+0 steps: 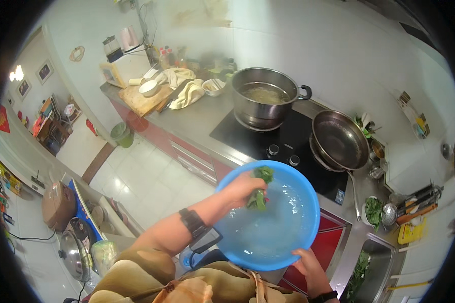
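Observation:
My left hand is closed around a small bunch of leafy greens, with leaves sticking out above and below the fist. Beneath it is a round blue basin holding slightly cloudy water. My right hand grips the basin's near right rim, thumb on the edge; the fingers under it are mostly hidden. The basin is held up in front of the stove, overlapping the counter edge.
A steel pot with liquid stands on the black cooktop, beside a dark frying pan. More greens lie in the sink and in a bowl at right. A cutting board sits far left.

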A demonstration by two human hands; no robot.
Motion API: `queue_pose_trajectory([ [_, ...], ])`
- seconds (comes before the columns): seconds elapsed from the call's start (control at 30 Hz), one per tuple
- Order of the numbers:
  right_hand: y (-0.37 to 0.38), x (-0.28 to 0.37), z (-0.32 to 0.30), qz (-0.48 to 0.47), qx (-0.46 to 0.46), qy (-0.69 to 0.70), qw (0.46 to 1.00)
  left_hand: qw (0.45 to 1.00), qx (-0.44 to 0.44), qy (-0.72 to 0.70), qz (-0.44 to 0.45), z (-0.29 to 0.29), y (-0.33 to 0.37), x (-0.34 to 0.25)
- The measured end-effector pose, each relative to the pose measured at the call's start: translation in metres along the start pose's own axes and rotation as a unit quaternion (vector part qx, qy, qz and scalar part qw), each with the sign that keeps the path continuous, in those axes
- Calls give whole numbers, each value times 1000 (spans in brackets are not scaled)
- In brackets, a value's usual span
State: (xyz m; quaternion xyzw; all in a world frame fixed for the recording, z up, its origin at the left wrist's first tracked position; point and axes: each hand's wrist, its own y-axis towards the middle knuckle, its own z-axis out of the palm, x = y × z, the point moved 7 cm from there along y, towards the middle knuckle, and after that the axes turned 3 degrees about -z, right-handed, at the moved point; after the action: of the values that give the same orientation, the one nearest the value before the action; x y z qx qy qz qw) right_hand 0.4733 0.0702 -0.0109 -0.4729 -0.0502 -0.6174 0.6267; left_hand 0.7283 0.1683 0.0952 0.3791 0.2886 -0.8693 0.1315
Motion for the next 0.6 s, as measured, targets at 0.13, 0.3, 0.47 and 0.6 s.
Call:
queue_pose_trajectory([
  [0.13,68,0,44,73,13,-65,995,997,-31,-66,18,-61,-11,-45],
  [0.3,141,-13,114,125,95,-96,983,991,-122,-36,38,-150,-36,-77],
  [0.47,209,-22,200,177,194,-144,954,966,-248,2,79,-222,-75,-110],
  [0.6,268,-28,271,202,234,-214,926,912,-353,-136,160,-300,-113,-125],
])
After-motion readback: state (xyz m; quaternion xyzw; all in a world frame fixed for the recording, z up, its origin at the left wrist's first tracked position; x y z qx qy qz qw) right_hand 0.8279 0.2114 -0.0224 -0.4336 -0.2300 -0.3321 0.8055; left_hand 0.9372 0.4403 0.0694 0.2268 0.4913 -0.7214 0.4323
